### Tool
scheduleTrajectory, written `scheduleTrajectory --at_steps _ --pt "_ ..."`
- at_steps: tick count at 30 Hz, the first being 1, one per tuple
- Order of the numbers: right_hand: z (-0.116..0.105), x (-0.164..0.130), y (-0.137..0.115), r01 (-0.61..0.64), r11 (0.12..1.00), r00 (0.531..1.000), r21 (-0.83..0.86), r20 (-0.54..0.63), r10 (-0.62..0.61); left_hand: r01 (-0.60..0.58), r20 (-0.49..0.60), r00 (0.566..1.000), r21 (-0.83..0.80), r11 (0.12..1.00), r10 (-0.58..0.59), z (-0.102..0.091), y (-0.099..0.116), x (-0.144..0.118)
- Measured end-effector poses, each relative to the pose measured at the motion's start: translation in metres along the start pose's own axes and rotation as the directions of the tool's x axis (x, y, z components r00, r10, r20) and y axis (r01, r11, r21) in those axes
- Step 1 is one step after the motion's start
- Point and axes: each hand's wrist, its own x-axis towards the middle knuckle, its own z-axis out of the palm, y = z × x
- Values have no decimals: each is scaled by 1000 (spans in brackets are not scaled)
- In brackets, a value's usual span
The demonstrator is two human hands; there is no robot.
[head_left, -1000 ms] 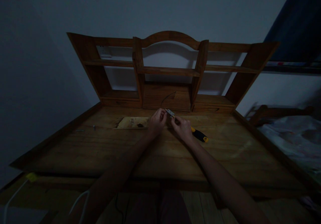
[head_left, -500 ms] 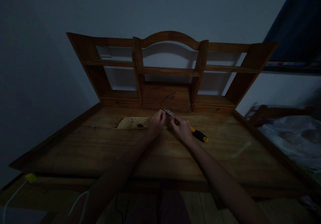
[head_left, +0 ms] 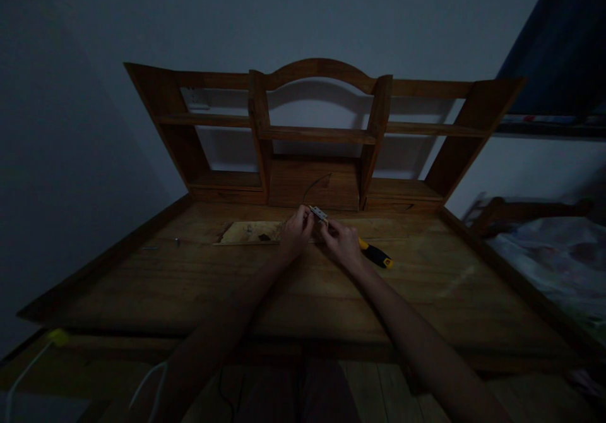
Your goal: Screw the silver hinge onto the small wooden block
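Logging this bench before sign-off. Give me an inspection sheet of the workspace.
Surface: wooden desk, pale worn patch near the back.
Job's things: small metal hinge, held between both hands; yellow-and-black screwdriver under the right hand.
Clutter: loose screw at left.
Hands: left hand and right hand both pinch the hinge.
Cables: white cable below the desk edge.
Surroundings: wooden hutch, plain wall, bedding at right.

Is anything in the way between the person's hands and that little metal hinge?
Nothing visible. The left hand and right hand both already grip the metal hinge above the desk. The yellow-handled screwdriver lies beside the right hand.
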Motion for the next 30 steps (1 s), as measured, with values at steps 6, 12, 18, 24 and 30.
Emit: scheduleTrajectory --at_steps 6,12,18,24,30 --pt "0 -1 0 -15 1000 1000 -3 8 15 14 7 1000 29 999 -14 -1 1 0" --pt "-1 -1 -2 -2 1000 1000 4 16 2 38 17 999 85 996 -39 -3 2 0" --pt "-1 -1 -4 -7 1000 1000 1 1 7 63 26 998 87 994 -65 -3 2 0" --pt "-3 0 -5 -26 1000 1000 -3 -13 26 32 -32 999 4 999 -31 -1 3 -1" --pt "-3 -1 -4 -18 1000 1000 21 -1 18 -27 -53 998 26 999 28 -1 1 0"
